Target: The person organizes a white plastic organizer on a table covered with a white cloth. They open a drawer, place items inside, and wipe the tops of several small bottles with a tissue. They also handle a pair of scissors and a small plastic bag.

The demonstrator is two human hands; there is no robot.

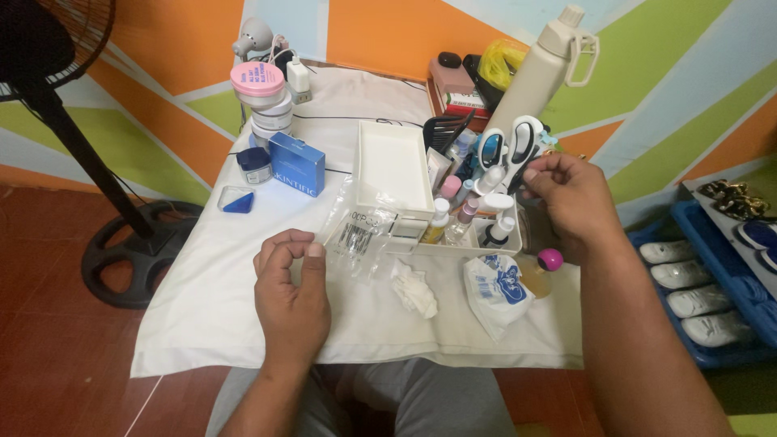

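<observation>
Left hand raised over the near part of the table, a little left of its middle, back of the hand turned to the camera. Fingers curled inward, thumb and index fingertip pressed together in a pinch, other fingers bent loosely beside them. Left forearm rising from the near edge, almost straight, wrist not bent.

Right hand further out, toward the right edge and the far half of the table. Fingers bent, thumb and index closed together at the tips, palm facing left. Right forearm long and bare, coming in diagonally from the lower right corner, wrist slightly flexed downward. Both hands well apart.
</observation>
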